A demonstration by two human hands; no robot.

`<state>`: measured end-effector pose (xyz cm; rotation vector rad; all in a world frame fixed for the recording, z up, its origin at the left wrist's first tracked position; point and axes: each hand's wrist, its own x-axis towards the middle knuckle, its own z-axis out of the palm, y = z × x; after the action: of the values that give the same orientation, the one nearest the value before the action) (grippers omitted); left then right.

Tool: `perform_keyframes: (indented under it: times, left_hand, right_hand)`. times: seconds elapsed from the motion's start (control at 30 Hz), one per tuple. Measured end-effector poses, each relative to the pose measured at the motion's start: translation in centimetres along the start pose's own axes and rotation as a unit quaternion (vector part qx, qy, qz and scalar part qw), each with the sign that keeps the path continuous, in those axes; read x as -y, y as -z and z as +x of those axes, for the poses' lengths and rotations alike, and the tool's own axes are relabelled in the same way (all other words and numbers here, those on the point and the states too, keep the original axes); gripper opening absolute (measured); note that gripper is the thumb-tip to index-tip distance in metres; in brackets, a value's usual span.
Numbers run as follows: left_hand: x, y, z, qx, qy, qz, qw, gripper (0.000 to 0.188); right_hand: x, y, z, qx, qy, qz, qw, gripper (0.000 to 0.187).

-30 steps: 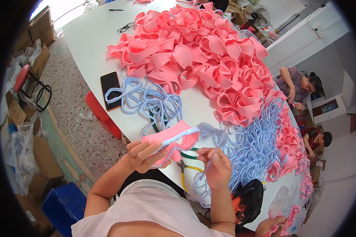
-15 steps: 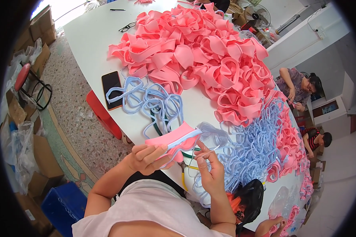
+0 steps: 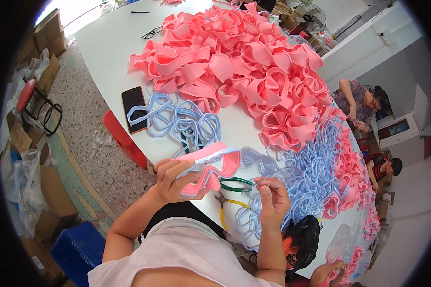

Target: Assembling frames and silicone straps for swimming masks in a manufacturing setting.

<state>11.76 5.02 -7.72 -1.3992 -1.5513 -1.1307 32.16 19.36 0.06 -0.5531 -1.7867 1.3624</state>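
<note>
Frame (image 3: 212, 182) clamped in the left hand (image 3: 171, 180), long axis aiming two o'clock! Right hand (image 3: 273, 198), farther off, has it at ten, fingertips pinched together, on what I can't tell. Pink heap (image 3: 237, 71) beyond, at one.

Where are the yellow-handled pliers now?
Head view, lower centre: the yellow-handled pliers lie on the white table between left hand and right hand, just below the green handles.
</note>
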Motion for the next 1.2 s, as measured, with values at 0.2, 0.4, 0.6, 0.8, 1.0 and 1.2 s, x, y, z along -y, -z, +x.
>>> perform_keyframes:
  times: [0.2, 0.4, 0.6, 0.8, 1.0, 1.2]
  left_hand:
    - [-0.6, -0.9, 0.6, 0.009, 0.124, -0.136, 0.983, 0.077]
    - [-1.2, -1.0, 0.8, 0.030, 0.156, -0.248, 0.955, 0.097]
    - [-1.3, -0.8, 0.9, 0.014, 0.149, -0.261, 0.954, 0.089]
    - [-1.5, -0.7, 1.0, -0.010, 0.132, -0.250, 0.959, 0.079]
    - [-1.8, -0.7, 0.9, -0.013, 0.119, -0.253, 0.960, 0.076]
    - [-1.9, -0.3, 1.1, 0.008, 0.115, -0.258, 0.959, 0.071]
  right_hand:
    - [1.7, -1.4, 2.0, 0.047, 0.339, -0.408, 0.846, 0.026]
    - [1.1, -3.7, 2.4, 0.152, 0.418, -0.519, 0.730, 0.036]
    - [1.3, -4.0, 2.6, 0.170, 0.451, -0.505, 0.716, 0.038]
    - [1.6, -3.8, 2.5, 0.209, 0.436, -0.488, 0.727, 0.040]
    - [1.7, -3.5, 2.1, 0.225, 0.421, -0.500, 0.722, 0.044]
    - [2.2, -3.2, 2.0, 0.227, 0.438, -0.514, 0.702, 0.046]
